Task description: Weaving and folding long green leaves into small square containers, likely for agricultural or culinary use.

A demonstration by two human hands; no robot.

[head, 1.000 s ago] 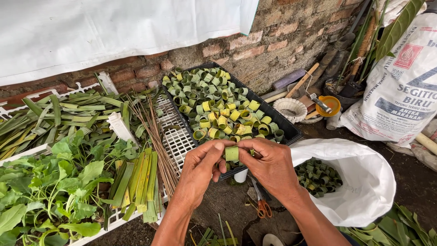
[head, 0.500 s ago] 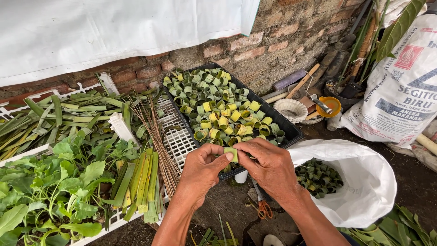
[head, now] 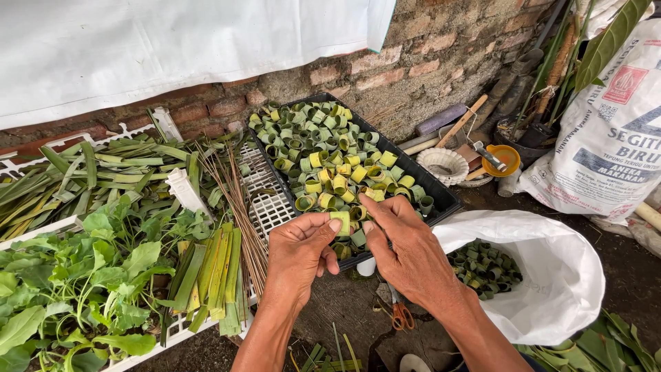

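Note:
My left hand (head: pixel 297 252) and my right hand (head: pixel 406 249) meet over the near edge of a black tray (head: pixel 441 193). Together their fingertips pinch a small pale green leaf ring (head: pixel 342 221). The tray is heaped with several more rolled leaf rings (head: pixel 323 151), green and yellowish. Orange-handled scissors (head: pixel 400 315) lie on the ground under my right wrist.
A white plastic crate (head: pixel 268 200) to the left carries leaf strips (head: pixel 213 269), thin brown sticks (head: pixel 237 200) and leafy greens (head: pixel 76 289). A white bag (head: pixel 551 275) at right holds dark green rings. A brick wall, tools, an orange bowl (head: pixel 505 158) and a printed sack (head: pixel 613 131) stand behind.
Both hands have moved forward and closed in on the leaf ring, bringing it down closer to the tray's near edge.

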